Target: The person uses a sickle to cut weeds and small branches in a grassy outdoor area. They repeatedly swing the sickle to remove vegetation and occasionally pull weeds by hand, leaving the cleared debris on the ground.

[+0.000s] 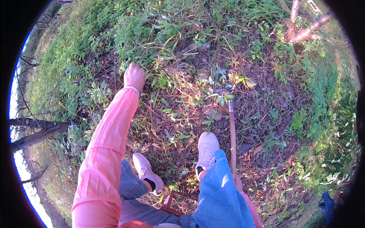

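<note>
My left hand, in a pink sleeve, reaches forward over the weeds left of centre with its fingers curled; whether stems lie between them is hard to tell. My right hand is low at the right beside my knee, closed around the wooden handle of a sickle or small hoe. The handle runs forward to a metal collar, and the dark head lies at the ground among cut leaves, partly covered. Dry and green stems lie between my left hand and the tool head.
My two light shoes stand on littered soil. A small reddish frame, perhaps a low stool, is between my legs. Tree trunks rise at the upper right, with dark branches at the left. Dense weeds grow ahead. A dark blue object lies lower right.
</note>
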